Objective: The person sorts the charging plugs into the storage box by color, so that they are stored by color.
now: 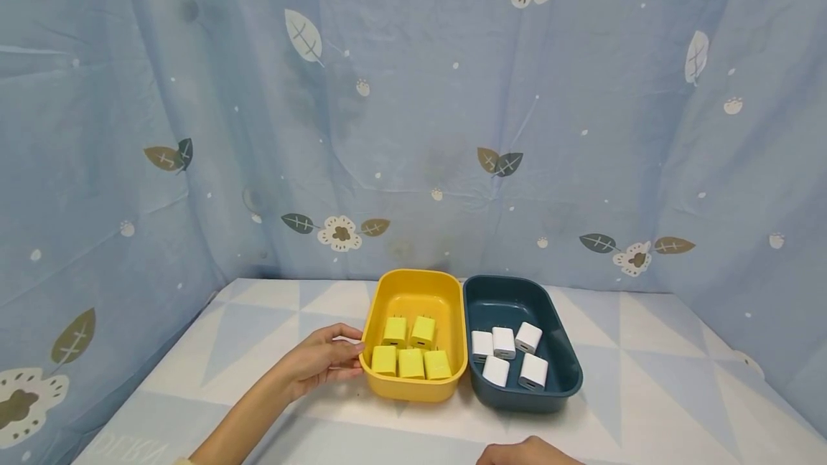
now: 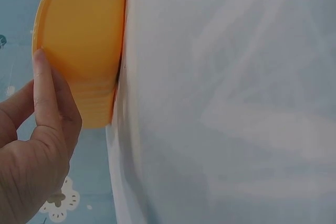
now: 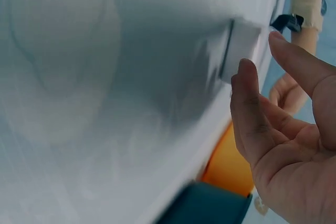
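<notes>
In the head view, my left hand [image 1: 326, 359] touches the left outer side of a yellow tray [image 1: 413, 390] with its fingertips. The left wrist view shows a straight finger [image 2: 46, 95] against that tray's outer wall. Several yellow plug-in charger blocks [image 1: 410, 364] lie inside it. My right hand [image 1: 526, 452] shows only in part at the bottom edge of the head view. Seen from the right wrist, its thumb and fingers [image 3: 251, 108] are spread apart, near a pale box-like block [image 3: 242, 50] on the table. Contact with that block is unclear.
A dark blue tray [image 1: 526, 402] stands right beside the yellow one, holding several white charger blocks [image 1: 533, 372]. Both sit on a table with a white and pale blue triangle cloth [image 1: 672, 379]. A blue patterned curtain [image 1: 413, 128] hangs behind and at the sides.
</notes>
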Available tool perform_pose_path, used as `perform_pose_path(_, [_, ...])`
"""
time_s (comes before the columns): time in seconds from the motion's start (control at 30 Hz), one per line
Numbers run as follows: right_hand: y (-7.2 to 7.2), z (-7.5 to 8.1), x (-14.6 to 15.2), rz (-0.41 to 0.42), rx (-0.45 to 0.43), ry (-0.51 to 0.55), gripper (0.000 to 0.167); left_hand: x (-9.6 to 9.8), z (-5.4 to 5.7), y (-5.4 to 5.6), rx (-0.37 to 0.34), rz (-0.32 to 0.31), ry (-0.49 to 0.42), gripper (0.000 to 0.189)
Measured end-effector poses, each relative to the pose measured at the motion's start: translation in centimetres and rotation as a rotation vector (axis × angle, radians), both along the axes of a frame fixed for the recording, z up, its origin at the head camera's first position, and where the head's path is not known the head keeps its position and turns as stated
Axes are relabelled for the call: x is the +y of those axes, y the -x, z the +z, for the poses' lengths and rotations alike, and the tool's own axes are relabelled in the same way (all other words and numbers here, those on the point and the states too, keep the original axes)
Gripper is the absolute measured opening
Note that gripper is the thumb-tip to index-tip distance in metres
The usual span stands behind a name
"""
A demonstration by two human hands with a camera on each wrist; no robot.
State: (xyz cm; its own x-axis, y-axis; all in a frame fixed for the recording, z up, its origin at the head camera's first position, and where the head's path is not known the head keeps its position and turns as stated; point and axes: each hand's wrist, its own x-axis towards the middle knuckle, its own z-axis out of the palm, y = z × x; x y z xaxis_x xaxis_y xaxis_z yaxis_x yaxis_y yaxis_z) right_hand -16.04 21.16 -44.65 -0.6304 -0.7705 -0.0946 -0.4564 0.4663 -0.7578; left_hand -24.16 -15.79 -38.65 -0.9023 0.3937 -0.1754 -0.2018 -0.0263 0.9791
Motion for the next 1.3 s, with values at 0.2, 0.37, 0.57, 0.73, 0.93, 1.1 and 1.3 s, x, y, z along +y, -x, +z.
perform_pose_path(0.2, [-3.0, 1.9, -2.2, 0.091, 0.433, 0.134, 0.006, 0.0, -0.1, 0.0, -0.002, 0.004, 0.001, 0.037])
perform_pose_path(0.37, [-3.4, 0.7, -2.5, 0.039, 0.511, 0.194, 0.004, 0.0, -0.2, 0.1, 0.002, 0.001, 0.0, 0.038])
perform_pose_path(0.57, [-3.6, 0.0, -2.5, -0.037, 0.472, 0.203, 0.005, 0.1, -0.2, 0.0, 0.003, -0.001, -0.001, 0.038])
perform_pose_path(0.73, [-3.8, 0.5, -2.7, -0.016, 0.545, 0.207, 0.006, 0.1, -0.2, 0.0, -0.002, 0.005, 0.002, 0.038])
perform_pose_path(0.93, [-3.9, 1.9, -2.4, -0.03, 0.444, 0.186, 0.011, 0.0, -0.1, -0.1, -0.002, 0.003, -0.002, 0.038])
perform_pose_path(1.1, [-2.9, 3.0, -1.0, -0.135, 0.123, 0.07, 0.014, 0.0, -0.2, 0.0, 0.001, 0.0, -0.006, 0.037])
perform_pose_path(1.3, [1.7, -2.1, 3.4, -0.145, -0.105, 0.065, 0.031, 0.0, -0.2, 0.0, 0.001, 0.005, -0.004, 0.036])
